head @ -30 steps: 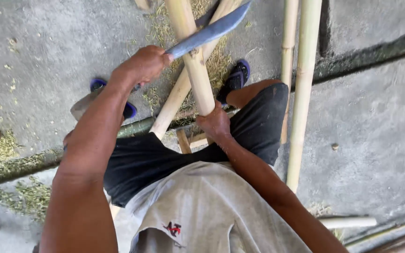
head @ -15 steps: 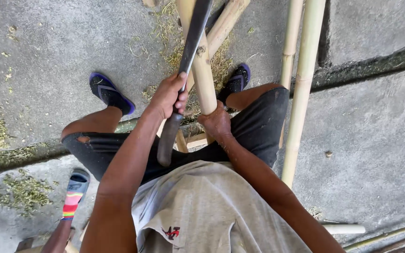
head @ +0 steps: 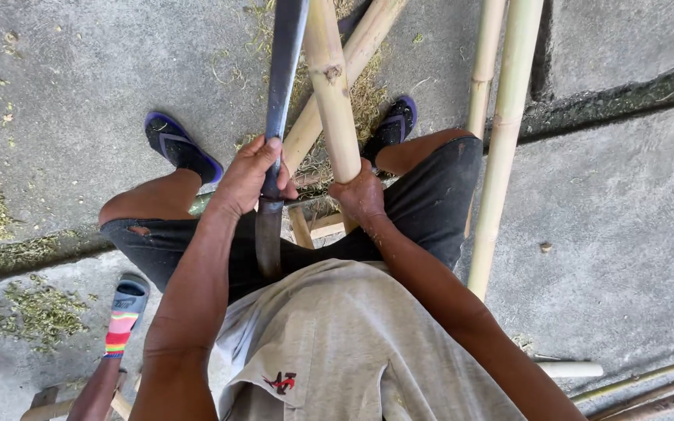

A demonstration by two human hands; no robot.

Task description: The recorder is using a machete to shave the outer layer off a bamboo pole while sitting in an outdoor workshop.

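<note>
Left hand (head: 250, 178) was clamped around the long knife (head: 281, 101), fingers wrapped where blade meets handle. Blade ran up and away toward the top edge, lying just left of the bamboo pole (head: 331, 86); whether steel touched the pole, can't tell. The dark handle end stuck down toward the grey shirt (head: 352, 343).

Right hand (head: 360, 196) was closed on the lower end of that same pole, gripping from the right. Pole stood steep, tilted slightly, between the knees. Hands were close together but not touching (a narrow gap showed between knuckles).

A second bamboo pole (head: 352, 66) crossed behind the held one, leaning up to the right. Two more thin poles (head: 501, 148) lay to the right, past the right knee, running up out of view.

Person was seated in dark shorts (head: 423, 210), blue sandals (head: 181, 146) on both feet. Green shavings (head: 29, 308) littered the concrete floor (head: 626, 218) at left. A striped sock (head: 122, 316) from another person showed at lower left.
</note>
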